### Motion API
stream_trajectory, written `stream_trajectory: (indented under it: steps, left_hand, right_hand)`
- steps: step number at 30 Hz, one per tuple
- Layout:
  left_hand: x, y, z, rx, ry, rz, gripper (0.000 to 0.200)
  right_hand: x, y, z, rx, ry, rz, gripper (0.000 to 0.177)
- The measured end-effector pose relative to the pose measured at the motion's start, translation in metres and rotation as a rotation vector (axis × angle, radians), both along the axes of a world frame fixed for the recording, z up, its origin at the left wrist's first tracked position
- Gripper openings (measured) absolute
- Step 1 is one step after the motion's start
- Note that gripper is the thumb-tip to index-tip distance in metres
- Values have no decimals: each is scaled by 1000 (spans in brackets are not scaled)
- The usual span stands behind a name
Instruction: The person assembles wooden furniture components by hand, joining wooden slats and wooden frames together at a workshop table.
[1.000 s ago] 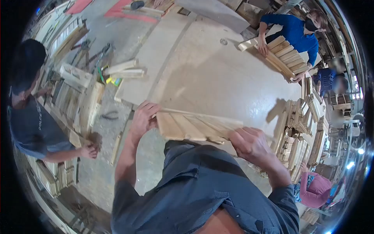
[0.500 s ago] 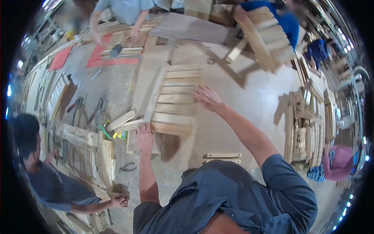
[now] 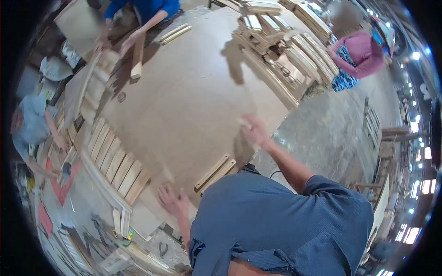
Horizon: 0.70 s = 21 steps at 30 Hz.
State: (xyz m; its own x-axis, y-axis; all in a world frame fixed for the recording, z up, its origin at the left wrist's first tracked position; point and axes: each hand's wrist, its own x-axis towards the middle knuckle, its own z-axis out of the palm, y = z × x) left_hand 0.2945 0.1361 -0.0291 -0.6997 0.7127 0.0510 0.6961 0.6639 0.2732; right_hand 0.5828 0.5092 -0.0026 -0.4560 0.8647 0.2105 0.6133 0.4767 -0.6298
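Table [image 3: 184,101]: broad board top.
Slat panel [image 3: 115,163]: flat on table, just beside left hand.
Two strips [image 3: 215,172]: side by side at near edge, between hands.
Left hand [image 3: 172,200]: open, flat on table, empty.
Right hand [image 3: 254,131]: blurred, seemingly open, empty, at table edge.
Step, judged: panel down, hands free. Taking strips calls for short inward reach.

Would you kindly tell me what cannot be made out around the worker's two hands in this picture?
Right hand: motion blur in the head view hides whether it grips anything.
Left hand: head view, fingers smeared; whether it touches the pale plywood tabletop is unclear.
Dark hand tools on the floor: head view, too small and warped near the lens edge to identify.
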Motion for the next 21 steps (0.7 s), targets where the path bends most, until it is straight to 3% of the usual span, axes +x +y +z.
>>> stream_trajectory:
  steps: [2,4,5,7,8,11,13,15,17,19,21]
  left_hand:
    - [32,28,9,-49,44,-47,69]
    - [34,35,15,-123,102,5,74]
    - [30,36,12,-103,47,-15,76]
    - [23,36,12,-90,15,67,78]
    - [21,38,13,-89,16,31,79]
    - [19,42,4,-71,27,33,79]
    - [20,44,3,-55,29,50,79]
    - [21,45,8,-20,9,42,78]
    - [22,44,7,-2,2,59,78]
    - [21,43,7,13,0,70,79]
    - [20,44,9,-8,-8,62,79]
  right_hand:
    - [57,47,-10,41,91,-305,49]
    - [112,90,-16,203,-251,-455,51]
    - [137,115,-24,265,-281,-426,54]
    - [148,145,-14,192,-656,-485,79]
    - [148,158,-14,152,-673,-495,84]
    - [138,174,12,35,-784,-432,78]
    - [166,196,-23,97,-564,-243,65]
    - [166,195,-35,2,-410,-90,53]
    - [168,183,-66,311,-283,-40,44]
    - [143,154,-42,132,-357,-21,45]
    - [96,113,-15,-125,-95,60,37]
